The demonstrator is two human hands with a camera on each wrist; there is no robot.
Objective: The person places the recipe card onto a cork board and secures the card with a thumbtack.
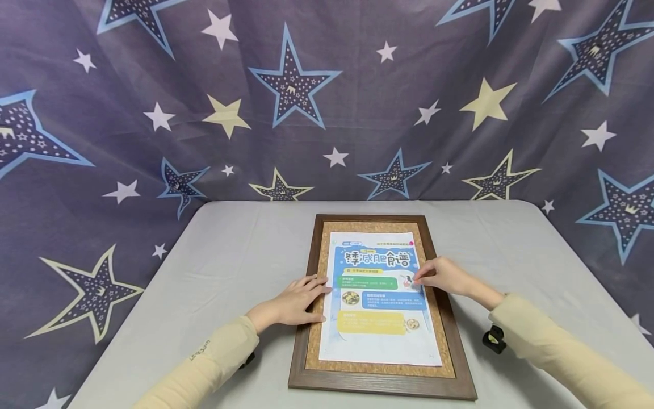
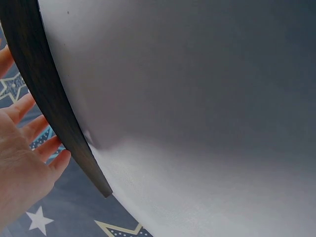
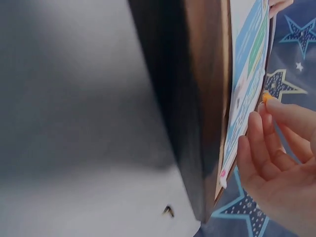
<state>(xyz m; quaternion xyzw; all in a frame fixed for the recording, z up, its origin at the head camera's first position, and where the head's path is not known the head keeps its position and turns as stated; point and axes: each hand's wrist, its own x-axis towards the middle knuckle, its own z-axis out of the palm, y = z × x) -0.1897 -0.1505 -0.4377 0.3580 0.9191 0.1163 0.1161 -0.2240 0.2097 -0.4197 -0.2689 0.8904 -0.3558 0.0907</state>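
**Way In at Six, Blocked on Both Flanks**

With twelve at the far rail of the framed corkboard (image 1: 378, 383), a lane lies open at six, between two sleeved forearms. The left hand (image 1: 293, 304) bars nine, its sleeve (image 1: 214, 358) eight; the right hand (image 1: 449, 277) crowds the rail near three, with a black wrist device (image 1: 494, 339) at four. Tabletop (image 1: 255, 244) offers passage at ten; beyond twelve, a star-print curtain (image 1: 352, 108) walls off the table.

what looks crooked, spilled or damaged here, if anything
Nothing stands out: the poster lies roughly square on the corkboard, and no spill or tear shows. The right hand pinches a small yellow thing near the poster's right edge; the left hand lies across the frame.
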